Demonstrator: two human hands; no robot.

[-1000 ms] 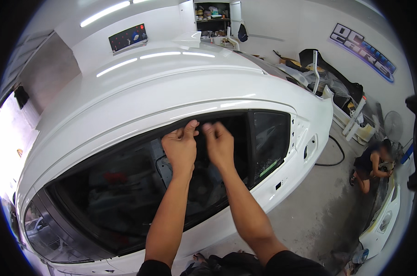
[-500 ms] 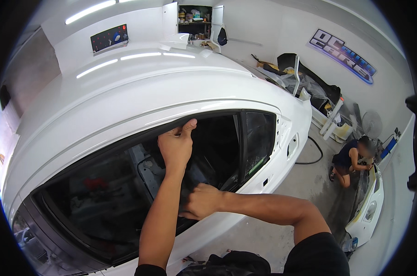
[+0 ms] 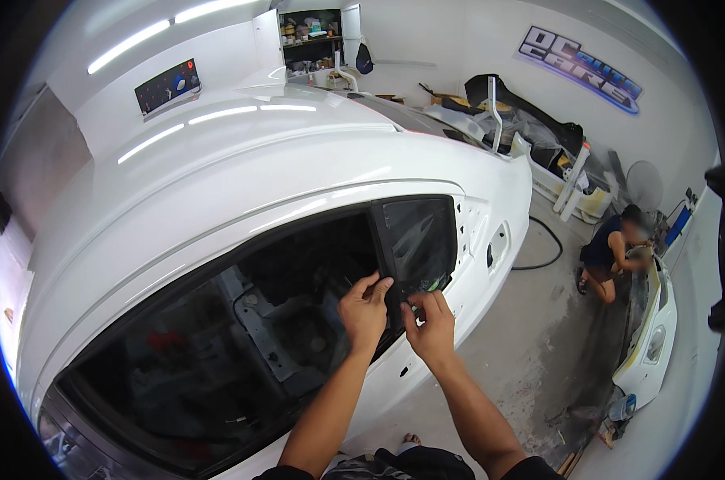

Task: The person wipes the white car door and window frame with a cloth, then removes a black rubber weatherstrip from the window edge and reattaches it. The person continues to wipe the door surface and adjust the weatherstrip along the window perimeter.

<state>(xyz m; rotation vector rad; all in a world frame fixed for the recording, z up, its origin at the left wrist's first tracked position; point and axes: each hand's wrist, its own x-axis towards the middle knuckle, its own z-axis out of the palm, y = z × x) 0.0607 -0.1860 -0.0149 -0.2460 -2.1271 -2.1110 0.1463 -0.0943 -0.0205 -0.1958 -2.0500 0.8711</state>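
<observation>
A white car body with dark side windows fills the left and middle of the head view. Between the long side window and the small rear quarter window runs a black pillar trim. At its lower part, my left hand is closed, thumb and fingers gripping the trim's edge. Just right of it, my right hand is bent in a pinch at the trim's foot, under the quarter window. Whatever sits between its fingertips is dark and mostly hidden. The hands are close together but apart.
At the right a person crouches by a white bumper. Removed panels and plastic sheeting lie along the far wall. A black hose curves on the floor behind the car. An open cabinet stands at the back.
My left hand has come down from the window's top edge to the pillar trim. My right hand has moved right, from the lower window area to the trim's foot. The view has shifted.
</observation>
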